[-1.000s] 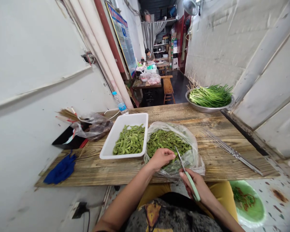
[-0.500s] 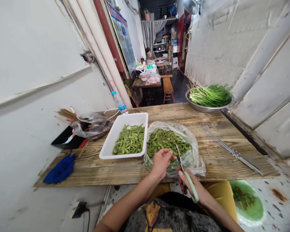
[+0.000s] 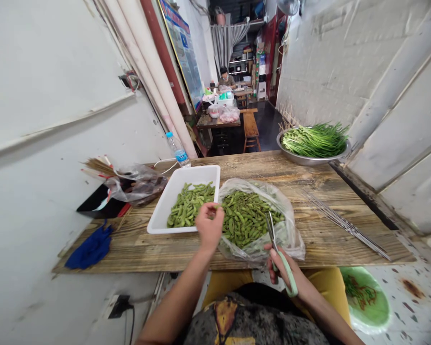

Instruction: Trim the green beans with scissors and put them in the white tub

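My left hand [image 3: 209,227] is over the near right corner of a white plastic tray [image 3: 158,213] that holds green edamame pods [image 3: 188,203]. Its fingers are pinched together, with a bit of a green pod showing at the tips. My right hand [image 3: 285,268] grips a pair of scissors [image 3: 288,273] with pale green handles. The blades point up and away, slightly parted, over the near right part of a clear plastic bag [image 3: 290,230]. Heaped in that open bag are more edamame pods [image 3: 246,215], some with brown stem bits.
Metal skewers [image 3: 345,223] lie at the right, below a steel bowl [image 3: 301,159] of green chives [image 3: 314,140]. Left of the tray are a water bottle [image 3: 179,152], a black box [image 3: 100,206] and a blue cloth [image 3: 89,249]. A green-lined bin [image 3: 368,304] stands on the floor. Another person [image 3: 225,79] sits far back.
My left hand has moved left from beside the scissor blades to the tray's edge. My right hand, with the scissors, has shifted slightly right and stayed over the bag's near side.
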`<state>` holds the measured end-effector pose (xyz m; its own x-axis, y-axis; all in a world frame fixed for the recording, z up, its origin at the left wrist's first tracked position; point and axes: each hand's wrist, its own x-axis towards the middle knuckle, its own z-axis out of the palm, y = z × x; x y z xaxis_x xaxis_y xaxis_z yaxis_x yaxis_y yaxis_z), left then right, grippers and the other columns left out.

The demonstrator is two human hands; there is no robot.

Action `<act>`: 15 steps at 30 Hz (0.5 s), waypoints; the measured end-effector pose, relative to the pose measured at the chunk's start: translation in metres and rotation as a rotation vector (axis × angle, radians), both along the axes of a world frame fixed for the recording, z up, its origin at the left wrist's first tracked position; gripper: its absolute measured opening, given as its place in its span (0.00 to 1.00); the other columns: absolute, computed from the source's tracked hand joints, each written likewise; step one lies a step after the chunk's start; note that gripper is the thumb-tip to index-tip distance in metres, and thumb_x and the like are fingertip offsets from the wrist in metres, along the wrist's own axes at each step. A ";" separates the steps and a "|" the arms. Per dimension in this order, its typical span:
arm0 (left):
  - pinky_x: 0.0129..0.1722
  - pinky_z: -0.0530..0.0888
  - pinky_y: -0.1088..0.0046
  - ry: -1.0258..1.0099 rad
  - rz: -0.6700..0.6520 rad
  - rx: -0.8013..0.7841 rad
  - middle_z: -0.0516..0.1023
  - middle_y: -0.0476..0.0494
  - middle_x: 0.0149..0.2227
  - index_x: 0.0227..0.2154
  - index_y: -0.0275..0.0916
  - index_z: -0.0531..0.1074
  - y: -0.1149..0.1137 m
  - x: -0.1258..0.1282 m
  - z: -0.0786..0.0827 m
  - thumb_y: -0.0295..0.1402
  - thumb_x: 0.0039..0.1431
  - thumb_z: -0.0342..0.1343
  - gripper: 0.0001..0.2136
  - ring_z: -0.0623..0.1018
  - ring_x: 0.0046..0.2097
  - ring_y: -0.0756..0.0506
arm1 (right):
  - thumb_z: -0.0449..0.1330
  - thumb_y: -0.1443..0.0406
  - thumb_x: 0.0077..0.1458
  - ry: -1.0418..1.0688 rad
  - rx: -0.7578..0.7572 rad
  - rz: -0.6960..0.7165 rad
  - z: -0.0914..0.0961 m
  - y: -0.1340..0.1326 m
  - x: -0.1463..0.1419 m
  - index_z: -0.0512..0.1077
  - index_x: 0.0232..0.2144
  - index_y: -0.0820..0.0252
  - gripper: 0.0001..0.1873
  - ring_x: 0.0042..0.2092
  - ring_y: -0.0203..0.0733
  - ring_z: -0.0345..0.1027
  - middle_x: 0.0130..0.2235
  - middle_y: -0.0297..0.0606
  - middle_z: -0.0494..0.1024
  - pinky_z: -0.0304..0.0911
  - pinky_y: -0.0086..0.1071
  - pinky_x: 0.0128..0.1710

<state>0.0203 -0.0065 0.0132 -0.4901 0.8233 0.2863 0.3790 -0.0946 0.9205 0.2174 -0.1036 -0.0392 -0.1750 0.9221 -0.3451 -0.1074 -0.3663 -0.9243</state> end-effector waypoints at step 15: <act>0.48 0.55 0.60 1.080 -0.811 -0.049 0.74 0.42 0.35 0.36 0.41 0.74 0.025 0.005 -0.019 0.27 0.58 0.48 0.10 0.68 0.45 0.43 | 0.51 0.45 0.51 -0.008 -0.049 0.005 -0.002 -0.003 0.002 0.62 0.41 0.56 0.24 0.20 0.32 0.58 0.23 0.27 0.62 0.59 0.26 0.18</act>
<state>0.0258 0.0183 -0.0055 0.5847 0.7912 0.1791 0.7631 -0.6114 0.2097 0.2191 -0.1070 -0.0415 -0.1766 0.9031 -0.3915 -0.0976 -0.4118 -0.9060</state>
